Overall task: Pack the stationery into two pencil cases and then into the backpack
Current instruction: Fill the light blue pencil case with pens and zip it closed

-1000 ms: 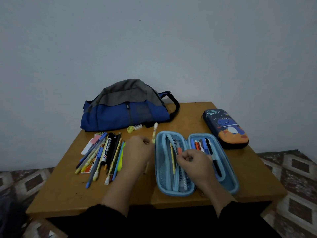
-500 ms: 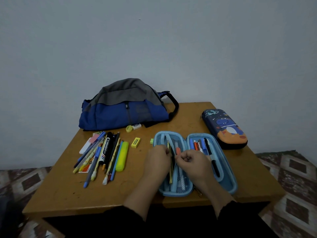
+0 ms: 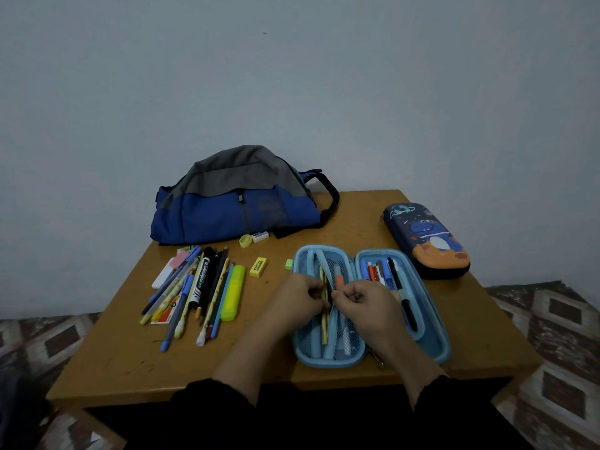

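Note:
A light-blue pencil case (image 3: 439, 347) lies open near the table's front edge, with pens in both halves. Over its left half, my left hand (image 3: 297, 303) pinches a yellow pencil (image 3: 324, 331) that lies partly inside the mesh pocket. My right hand (image 3: 368, 303) is right beside it, fingers curled on the mesh pocket's edge next to an orange-capped pen (image 3: 339, 280). A closed dark-blue dinosaur pencil case (image 3: 428, 239) sits at the right. The blue and grey backpack (image 3: 240, 204) lies at the back. Loose pens and pencils (image 3: 194, 293) lie at the left.
A yellow highlighter (image 3: 233, 292), a yellow eraser (image 3: 258, 267) and a small green eraser (image 3: 289, 264) lie between the pile and the open case. A yellow sharpener (image 3: 245, 241) and a white eraser (image 3: 260, 236) sit by the backpack. The wooden table (image 3: 130, 362) stands against the wall.
My left hand carried the pencil from left of the open case into its left half, uncovering the highlighter and yellow eraser. My right hand stayed on the mesh pocket.

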`<state>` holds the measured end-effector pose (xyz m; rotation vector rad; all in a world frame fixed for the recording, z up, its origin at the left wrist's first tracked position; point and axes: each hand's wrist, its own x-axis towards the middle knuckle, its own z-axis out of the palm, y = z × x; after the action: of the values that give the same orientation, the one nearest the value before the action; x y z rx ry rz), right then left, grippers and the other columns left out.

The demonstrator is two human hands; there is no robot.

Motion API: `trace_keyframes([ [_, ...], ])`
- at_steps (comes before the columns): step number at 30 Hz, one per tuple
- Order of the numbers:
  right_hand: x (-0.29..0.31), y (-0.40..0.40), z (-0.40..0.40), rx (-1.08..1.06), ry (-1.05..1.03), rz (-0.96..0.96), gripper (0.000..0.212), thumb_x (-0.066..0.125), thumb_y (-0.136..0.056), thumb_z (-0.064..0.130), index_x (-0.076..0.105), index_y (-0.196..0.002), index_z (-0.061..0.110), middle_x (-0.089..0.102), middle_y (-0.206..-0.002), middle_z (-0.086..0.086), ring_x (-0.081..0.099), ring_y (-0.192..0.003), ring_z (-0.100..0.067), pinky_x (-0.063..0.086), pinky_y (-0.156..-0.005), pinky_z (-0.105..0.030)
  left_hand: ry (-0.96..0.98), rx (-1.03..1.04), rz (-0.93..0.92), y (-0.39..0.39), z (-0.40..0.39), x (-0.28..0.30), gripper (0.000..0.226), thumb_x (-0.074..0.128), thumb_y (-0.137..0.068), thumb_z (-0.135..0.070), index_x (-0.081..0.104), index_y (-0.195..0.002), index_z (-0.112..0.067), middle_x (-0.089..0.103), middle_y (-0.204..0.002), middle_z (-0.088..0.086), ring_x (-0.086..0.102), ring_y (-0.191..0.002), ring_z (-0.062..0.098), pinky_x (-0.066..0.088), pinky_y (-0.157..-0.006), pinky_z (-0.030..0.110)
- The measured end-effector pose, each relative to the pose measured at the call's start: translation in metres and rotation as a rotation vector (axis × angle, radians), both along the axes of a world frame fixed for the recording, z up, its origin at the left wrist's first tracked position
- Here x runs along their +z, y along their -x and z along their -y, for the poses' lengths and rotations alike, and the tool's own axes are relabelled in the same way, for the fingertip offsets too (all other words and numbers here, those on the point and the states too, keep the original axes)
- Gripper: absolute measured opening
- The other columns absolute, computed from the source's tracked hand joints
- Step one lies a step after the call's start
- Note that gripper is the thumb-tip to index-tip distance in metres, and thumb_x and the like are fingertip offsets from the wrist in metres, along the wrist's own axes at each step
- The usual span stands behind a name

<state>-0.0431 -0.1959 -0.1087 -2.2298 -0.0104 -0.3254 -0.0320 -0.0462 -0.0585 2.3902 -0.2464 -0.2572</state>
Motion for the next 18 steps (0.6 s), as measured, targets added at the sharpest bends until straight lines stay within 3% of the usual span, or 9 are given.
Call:
trace_keyframes([
  [4, -0.001, -0.002, -0.001, 0.001, -0.112, -0.018, 0.035, 0.05, -0.066, 0.063, 0.062, -0.069, 0.03, 0.055, -0.052, 0.015, 0.052, -0.062, -0.011, 0.047, -0.087, -0.055, 0.007, 0.046, -0.003, 0.001, -0.002, -0.002, 0.034, 0.068, -0.085, -0.014, 0.061, -0.119, -0.017, 0.061, -0.091, -0.004, 0.059, -0.089, 0.011, 0.051, -0.08, 0.027],
  [9, -0.003, -0.002, 0.0, 0.011, -0.093, 0.002, 0.034, 0.057, -0.072, 0.057, 0.06, -0.07, 0.023, 0.055, -0.052, 0.012, 0.053, -0.06, -0.01, 0.048, -0.087, -0.053, 0.008, 0.025, 0.015, 0.001, -0.003, -0.003, 0.019, 0.064, -0.088, -0.011, 0.066, -0.106, -0.017, 0.063, -0.092, -0.003, 0.06, -0.088, 0.011, 0.052, -0.079, 0.025],
  [13, -0.002, -0.002, 0.001, 0.01, -0.063, 0.009, 0.03, 0.058, -0.075, 0.056, 0.061, -0.07, 0.026, 0.057, -0.054, 0.012, 0.056, -0.064, -0.012, 0.047, -0.087, -0.054, 0.0, 0.004, 0.005, 0.003, -0.005, -0.003, 0.023, 0.063, -0.088, -0.007, 0.065, -0.108, -0.016, 0.061, -0.089, -0.005, 0.059, -0.087, 0.011, 0.053, -0.08, 0.026],
  [18, -0.002, -0.003, 0.001, 0.014, -0.061, 0.017, 0.036, 0.057, -0.076, 0.054, 0.06, -0.065, 0.021, 0.057, -0.054, 0.011, 0.054, -0.058, -0.008, 0.049, -0.084, -0.055, -0.303, 0.138, 0.137, 0.007, 0.009, -0.006, 0.013, 0.056, -0.093, -0.019, 0.057, -0.105, -0.017, 0.055, -0.102, 0.001, 0.055, -0.087, 0.013, 0.047, -0.069, 0.024],
])
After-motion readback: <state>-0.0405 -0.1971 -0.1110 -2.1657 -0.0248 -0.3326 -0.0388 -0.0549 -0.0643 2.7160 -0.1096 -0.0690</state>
